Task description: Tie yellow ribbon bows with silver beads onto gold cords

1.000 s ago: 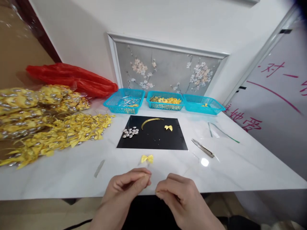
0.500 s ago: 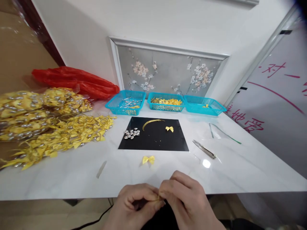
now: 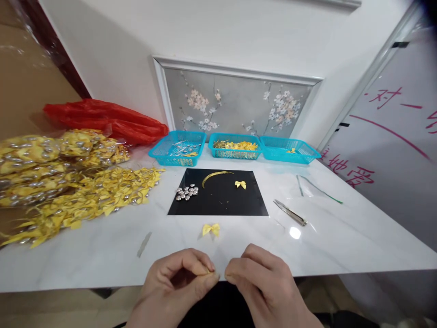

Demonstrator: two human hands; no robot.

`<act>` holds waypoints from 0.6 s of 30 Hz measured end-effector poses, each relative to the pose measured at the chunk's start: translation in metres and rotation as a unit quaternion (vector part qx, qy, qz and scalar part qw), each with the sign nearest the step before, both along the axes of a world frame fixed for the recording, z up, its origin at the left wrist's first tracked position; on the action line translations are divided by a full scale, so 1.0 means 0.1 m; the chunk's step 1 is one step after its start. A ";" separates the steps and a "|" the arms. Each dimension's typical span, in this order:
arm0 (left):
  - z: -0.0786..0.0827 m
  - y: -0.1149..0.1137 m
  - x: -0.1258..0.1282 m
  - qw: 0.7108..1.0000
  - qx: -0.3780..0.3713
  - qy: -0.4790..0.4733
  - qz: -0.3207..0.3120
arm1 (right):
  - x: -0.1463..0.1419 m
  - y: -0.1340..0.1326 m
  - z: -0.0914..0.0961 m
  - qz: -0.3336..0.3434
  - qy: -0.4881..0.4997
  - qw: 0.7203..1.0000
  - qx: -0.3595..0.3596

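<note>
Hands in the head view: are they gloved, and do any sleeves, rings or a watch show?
No gloves: the left hand and the right hand are both bare. No ring, watch or band shows on either, and no sleeve covers the wrists down to the picture's bottom edge.

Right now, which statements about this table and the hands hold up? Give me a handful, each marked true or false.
Three blue baskets stand in a row at the table's far edge. True.
The tweezers lie on the black mat. False: they lie on the table, right of the mat.
A yellow bow lies between the mat and the left hand. True.
The right hand rests on the silver beads. False: the beads sit on the mat, apart from it.
</note>
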State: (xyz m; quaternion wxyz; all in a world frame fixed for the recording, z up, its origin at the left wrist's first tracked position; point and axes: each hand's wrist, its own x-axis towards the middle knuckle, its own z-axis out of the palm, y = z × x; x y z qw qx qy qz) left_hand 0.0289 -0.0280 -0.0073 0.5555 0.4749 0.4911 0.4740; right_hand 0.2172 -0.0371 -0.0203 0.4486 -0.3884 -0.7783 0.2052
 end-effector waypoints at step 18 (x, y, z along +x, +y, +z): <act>-0.12 -0.05 -0.17 0.999 -0.004 0.031 0.019 | 0.17 0.00 -0.03 -0.050 -0.062 0.995 0.060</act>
